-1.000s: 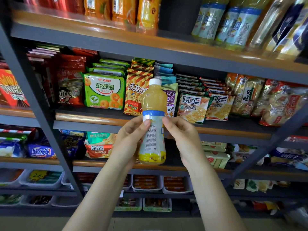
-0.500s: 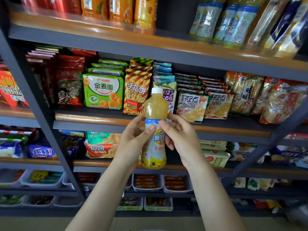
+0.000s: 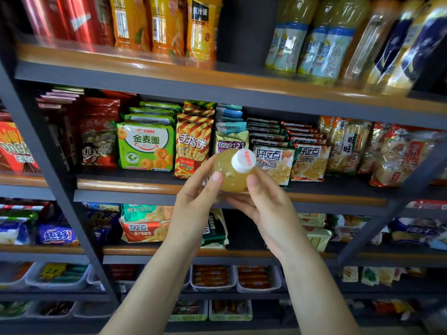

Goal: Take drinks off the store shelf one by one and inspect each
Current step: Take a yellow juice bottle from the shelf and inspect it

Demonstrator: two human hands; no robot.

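Both hands, left hand (image 3: 193, 209) and right hand (image 3: 268, 213), are clamped on a juice bottle (image 3: 232, 172) held in front of the snack shelf (image 3: 125, 187), tipped so its white cap (image 3: 243, 160) faces the camera. Cloudy yellow liquid fills its visible upper part. Similar yellow bottles (image 3: 312, 42) stand on the top shelf; white trays (image 3: 212, 279) of packets sit on a low shelf.

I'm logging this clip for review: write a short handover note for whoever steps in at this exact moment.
Left hand: grips the juice bottle from the left.
Right hand: grips it from the right.
The bottle is off the shelf, in front of the snack shelf, tipped so its white cap faces the camera.
Done: this bottle taken down, inspection under way.
Left: finish inspecting it, then go through the other bottles on the top shelf one by one.
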